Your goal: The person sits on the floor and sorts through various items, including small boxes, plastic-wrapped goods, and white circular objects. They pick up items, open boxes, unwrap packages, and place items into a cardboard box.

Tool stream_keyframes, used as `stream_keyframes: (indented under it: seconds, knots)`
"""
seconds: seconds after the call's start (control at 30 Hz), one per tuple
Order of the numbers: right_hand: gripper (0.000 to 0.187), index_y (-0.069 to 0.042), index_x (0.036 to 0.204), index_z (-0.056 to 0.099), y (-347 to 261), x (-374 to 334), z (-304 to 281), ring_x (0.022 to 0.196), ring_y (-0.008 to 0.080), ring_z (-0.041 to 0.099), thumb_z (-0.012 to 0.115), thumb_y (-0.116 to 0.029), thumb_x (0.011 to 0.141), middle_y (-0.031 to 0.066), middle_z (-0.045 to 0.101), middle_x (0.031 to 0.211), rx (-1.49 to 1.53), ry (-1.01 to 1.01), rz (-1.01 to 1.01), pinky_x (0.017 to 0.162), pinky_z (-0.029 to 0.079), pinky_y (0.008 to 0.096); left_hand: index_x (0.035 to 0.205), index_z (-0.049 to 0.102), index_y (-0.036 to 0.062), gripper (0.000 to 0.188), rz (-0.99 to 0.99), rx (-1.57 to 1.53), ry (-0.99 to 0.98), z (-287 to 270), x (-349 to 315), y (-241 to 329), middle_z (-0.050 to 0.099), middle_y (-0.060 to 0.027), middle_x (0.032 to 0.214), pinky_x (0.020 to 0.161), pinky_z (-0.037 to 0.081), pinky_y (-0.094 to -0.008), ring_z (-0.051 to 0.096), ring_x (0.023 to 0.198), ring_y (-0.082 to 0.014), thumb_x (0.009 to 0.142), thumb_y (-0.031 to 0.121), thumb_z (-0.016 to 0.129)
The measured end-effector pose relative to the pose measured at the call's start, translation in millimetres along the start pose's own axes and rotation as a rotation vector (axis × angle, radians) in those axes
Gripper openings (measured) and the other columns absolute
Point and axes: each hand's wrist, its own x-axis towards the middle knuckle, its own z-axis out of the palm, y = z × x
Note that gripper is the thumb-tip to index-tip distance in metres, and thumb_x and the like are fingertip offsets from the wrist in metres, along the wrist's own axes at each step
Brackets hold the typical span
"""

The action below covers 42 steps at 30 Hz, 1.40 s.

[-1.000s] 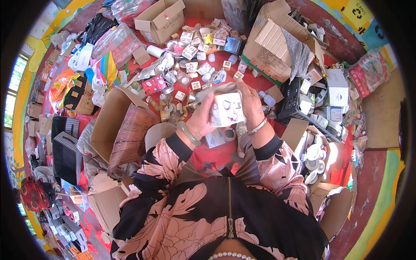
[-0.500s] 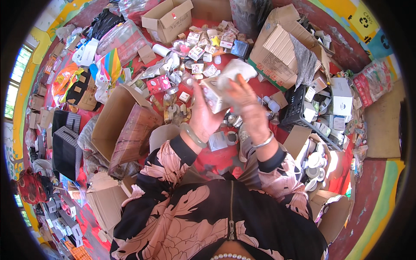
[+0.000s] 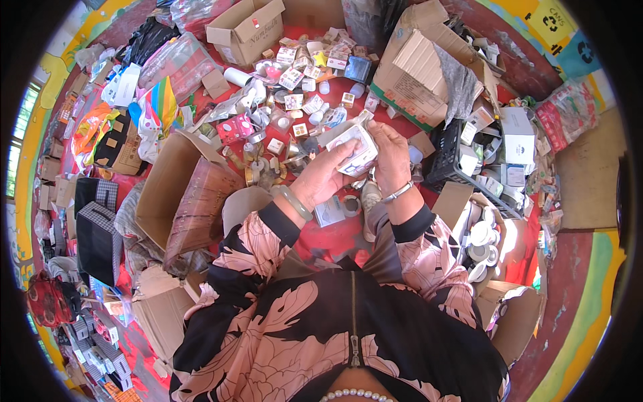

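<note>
Both hands now meet just above centre on a small white carton, which half a second ago was tilted higher toward one o'clock, so it has come back down between the palms for closer handling. The left hand cups it from seven o'clock and the right hand clamps its three o'clock side, fingers wrapped over the top. It seems one flap is open, though the fisheye blurs that; small boxes litter the red floor toward twelve.

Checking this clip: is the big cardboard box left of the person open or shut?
Open. The cardboard box has its flaps spread and its inside shows; its contents cannot be made out.
</note>
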Motion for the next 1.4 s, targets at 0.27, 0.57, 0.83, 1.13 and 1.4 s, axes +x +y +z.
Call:
stream_keyframes:
  seconds: [0.27,0.57,0.83,1.13,1.4]
  knots:
    - [0.021,-0.003,0.097,0.061,-5,10,-19,0.077,0.0119,0.060,0.051,-0.021,0.093,0.0055,0.064,0.092,0.201,0.204,-0.113,0.064,0.049,0.0243,0.126,0.041,0.0070,0.053,0.032,-0.391,0.056,-6,9,6,0.055,-0.0111,0.117,0.080,0.054,-0.0383,0.058,0.103,-0.0240,0.091,0.047,0.043]
    - [0.039,-0.006,0.124,0.050,7,-22,32,0.128,0.0318,0.035,0.050,-0.019,0.087,0.0151,0.045,0.132,-1.285,-0.113,-0.926,0.104,0.023,0.0432,0.124,0.044,0.0074,0.044,0.133,-0.413,0.145,8,3,-1,0.051,-0.0077,0.121,0.094,0.042,-0.0368,0.049,0.112,-0.0195,0.092,0.037,0.048]
    - [0.045,0.004,0.114,0.055,2,2,6,0.083,0.0141,0.057,0.037,-0.033,0.097,0.0091,0.062,0.099,-0.343,0.069,-0.188,0.076,0.046,0.0254,0.125,0.044,0.0039,0.045,0.153,-0.002,-0.018,1,-5,2,0.053,-0.0077,0.119,0.092,0.043,-0.0407,0.052,0.108,-0.0199,0.092,0.034,0.050]
    - [0.030,-0.005,0.113,0.059,-36,-3,-34,0.067,0.0020,0.045,0.060,-0.010,0.083,-0.0029,0.059,0.087,-0.407,-0.177,-0.285,0.060,0.038,0.0178,0.114,0.057,0.0027,0.046,0.108,0.279,0.149,-16,-13,33,0.062,-0.0028,0.097,0.063,0.042,-0.0202,0.057,0.084,-0.0069,0.084,0.037,0.061]
    - [0.052,-0.006,0.113,0.059,-46,-17,-15,0.063,0.0059,0.046,0.076,-0.030,0.071,0.0024,0.060,0.080,-0.844,-0.376,-0.031,0.057,0.040,0.0249,0.116,0.049,-0.0003,0.045,0.164,0.424,0.105,-23,-10,26,0.057,-0.0055,0.101,0.078,0.044,-0.0242,0.055,0.095,-0.0114,0.083,0.025,0.065]
